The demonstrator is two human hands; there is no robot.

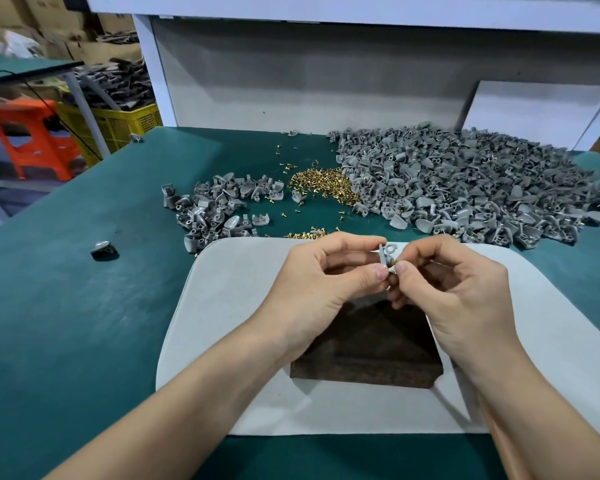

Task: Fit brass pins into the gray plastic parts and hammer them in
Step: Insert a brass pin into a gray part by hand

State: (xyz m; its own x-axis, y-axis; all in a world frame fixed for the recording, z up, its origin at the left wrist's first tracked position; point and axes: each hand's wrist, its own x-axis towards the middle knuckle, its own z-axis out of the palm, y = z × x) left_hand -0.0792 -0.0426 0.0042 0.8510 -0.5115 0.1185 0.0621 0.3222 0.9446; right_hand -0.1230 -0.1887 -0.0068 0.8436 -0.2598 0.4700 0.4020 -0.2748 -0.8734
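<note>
Your left hand (329,271) pinches the gray plastic part (383,257) between thumb and forefinger. Your right hand (458,285) pinches a brass pin (393,262) against its right side, above the dark block (364,351).

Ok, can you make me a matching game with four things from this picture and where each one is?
Things:
1. big gray pile
2. brass pins
3. dark block
4. orange stool

Places:
A. off the table, far left
B. on the white mat
C. middle of the table, far side
D. right side of the table

Pairs: 1-D, 2-C, 3-B, 4-A.
</note>
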